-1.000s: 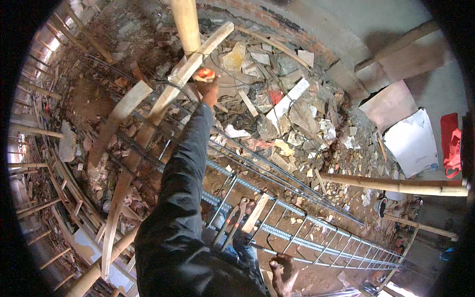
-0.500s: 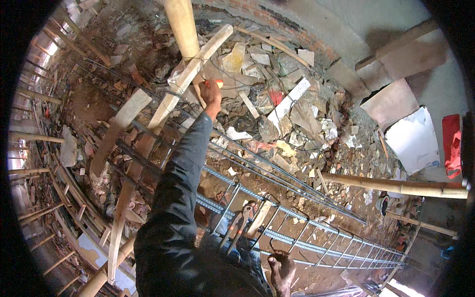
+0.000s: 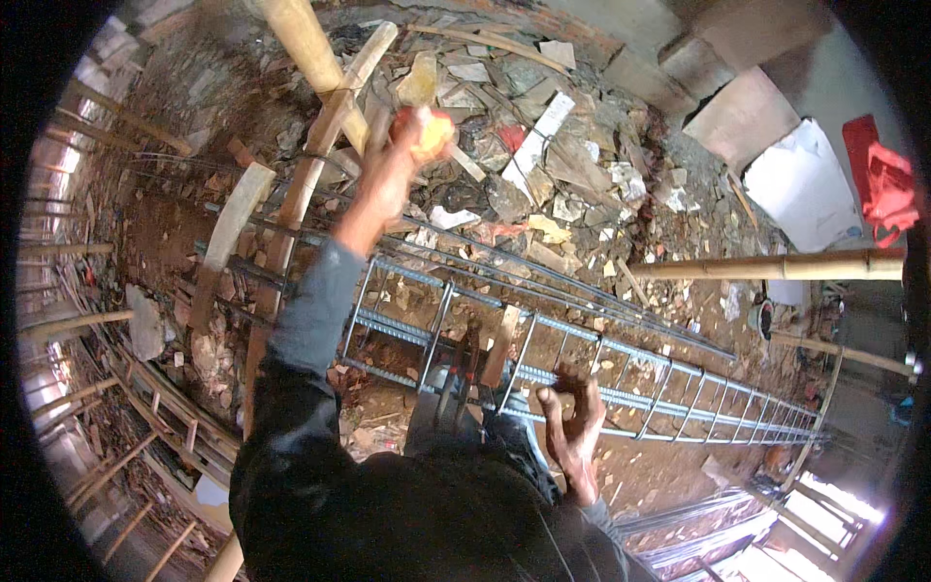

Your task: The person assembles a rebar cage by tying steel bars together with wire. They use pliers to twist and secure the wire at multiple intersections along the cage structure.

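Observation:
My left hand (image 3: 386, 179) is raised over the rubble with its fingers closed around an orange-and-yellow object (image 3: 433, 136), smeared by motion, so its kind is unclear. A crossed wooden plank (image 3: 315, 160) and a bamboo pole stand just left of that hand. My right hand (image 3: 576, 432) is at the near side of the steel rebar cage (image 3: 621, 393), thumb and curved fingers apart, with nothing visible in it. A pair of pincers (image 3: 464, 373) with reddish handles lies over the cage in front of my body, beside a short wooden piece (image 3: 500, 344).
Broken tiles and debris (image 3: 543, 213) cover the ground ahead. Long loose rebars (image 3: 582, 306) run behind the cage. A bamboo pole (image 3: 766, 266) juts in from the right, below white sheets (image 3: 800, 184) and a red bag (image 3: 887, 189). Wooden formwork (image 3: 165, 388) curves along the left.
My left hand has pulled back from beside the plank with the orange-and-yellow object. My right hand has come up and forward to the cage's near edge. The view has shifted.

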A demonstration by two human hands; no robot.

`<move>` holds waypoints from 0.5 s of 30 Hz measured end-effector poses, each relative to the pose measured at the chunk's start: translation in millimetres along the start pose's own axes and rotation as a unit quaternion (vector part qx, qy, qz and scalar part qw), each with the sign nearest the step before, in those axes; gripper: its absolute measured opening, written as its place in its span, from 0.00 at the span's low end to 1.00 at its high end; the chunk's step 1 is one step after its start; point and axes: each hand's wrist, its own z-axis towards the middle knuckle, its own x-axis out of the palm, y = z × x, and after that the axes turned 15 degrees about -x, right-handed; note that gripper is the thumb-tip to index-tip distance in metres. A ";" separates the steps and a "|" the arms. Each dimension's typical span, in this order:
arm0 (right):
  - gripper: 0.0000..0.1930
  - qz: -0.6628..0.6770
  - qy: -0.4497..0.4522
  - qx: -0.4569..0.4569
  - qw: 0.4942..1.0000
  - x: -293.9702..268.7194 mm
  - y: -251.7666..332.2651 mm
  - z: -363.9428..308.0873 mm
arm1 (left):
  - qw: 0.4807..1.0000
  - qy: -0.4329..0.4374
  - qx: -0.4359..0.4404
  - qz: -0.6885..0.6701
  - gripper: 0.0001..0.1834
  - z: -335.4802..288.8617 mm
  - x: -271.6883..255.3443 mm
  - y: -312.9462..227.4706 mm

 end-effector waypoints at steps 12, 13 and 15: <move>0.28 0.038 0.154 -0.044 0.986 12.5 14.8 -1.9 | 0.979 -0.090 -0.119 -0.136 0.26 -325.8 130.3 157.2; 0.28 0.068 0.163 -0.035 0.984 10.0 11.8 -9.1 | 0.972 -0.111 -0.169 -0.120 0.27 -332.6 127.6 162.0; 0.22 0.115 0.146 -0.022 0.982 8.5 4.4 -18.6 | 0.981 -0.087 -0.153 -0.081 0.27 -334.2 121.1 171.7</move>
